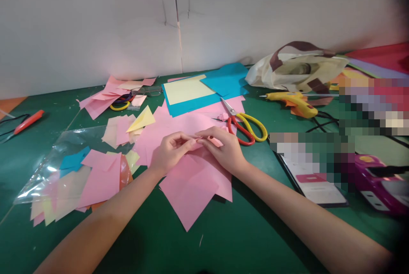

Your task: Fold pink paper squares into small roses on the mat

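My left hand (174, 149) and my right hand (223, 146) meet over the pink paper sheets (191, 193), fingertips almost touching. Pinched between both hands is a small piece of pink paper (198, 141), mostly covered by the fingers; its exact shape is hard to make out. Just beyond my right hand lie scissors (244, 131) with one red and one yellow handle, blades pointing away. A small folded pink paper piece (223, 116) rests beside the blades.
On the left are a clear plastic bag (35, 184) with paper pieces, and a red-handled tool (29, 122). Blue sheets (230, 80) and a cream sheet (188, 88) lie behind. To the right are a yellow glue gun (292, 100), a cloth bag (265, 71), a phone (319, 188) and a purple device (380, 184).
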Demonstrator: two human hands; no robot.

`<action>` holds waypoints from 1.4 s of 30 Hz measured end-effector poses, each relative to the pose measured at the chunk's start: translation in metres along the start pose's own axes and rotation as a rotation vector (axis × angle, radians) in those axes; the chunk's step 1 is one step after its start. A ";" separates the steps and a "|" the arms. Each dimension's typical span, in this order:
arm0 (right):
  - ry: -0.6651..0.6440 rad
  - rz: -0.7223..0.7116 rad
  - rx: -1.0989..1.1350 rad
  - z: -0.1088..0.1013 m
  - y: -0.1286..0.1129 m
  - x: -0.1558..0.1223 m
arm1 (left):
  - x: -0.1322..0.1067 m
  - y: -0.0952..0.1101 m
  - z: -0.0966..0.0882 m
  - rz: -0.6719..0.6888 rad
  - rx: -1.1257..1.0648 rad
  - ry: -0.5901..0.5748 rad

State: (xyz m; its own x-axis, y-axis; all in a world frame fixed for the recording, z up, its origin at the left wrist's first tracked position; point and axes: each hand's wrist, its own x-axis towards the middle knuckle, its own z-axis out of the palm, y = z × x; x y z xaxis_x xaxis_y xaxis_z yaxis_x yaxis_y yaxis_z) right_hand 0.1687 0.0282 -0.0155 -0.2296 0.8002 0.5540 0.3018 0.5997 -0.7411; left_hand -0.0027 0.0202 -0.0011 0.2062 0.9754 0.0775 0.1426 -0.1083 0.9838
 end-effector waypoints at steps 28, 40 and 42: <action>-0.034 -0.274 -0.426 0.001 -0.001 -0.003 | 0.004 -0.010 -0.001 -0.089 -0.180 0.144; -0.099 -0.181 -0.307 0.000 -0.001 -0.001 | 0.004 -0.009 -0.002 -0.130 -0.205 0.140; -0.086 -0.166 -0.258 0.000 0.000 -0.001 | 0.005 -0.010 -0.002 -0.120 -0.206 0.149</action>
State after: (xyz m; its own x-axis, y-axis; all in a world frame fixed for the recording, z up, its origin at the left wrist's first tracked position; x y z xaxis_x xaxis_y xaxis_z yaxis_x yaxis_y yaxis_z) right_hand 0.1690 0.0274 -0.0155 -0.3693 0.6944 0.6175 0.4760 0.7121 -0.5161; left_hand -0.0049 0.0262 -0.0098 0.0525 0.9981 -0.0335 -0.0456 0.0359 0.9983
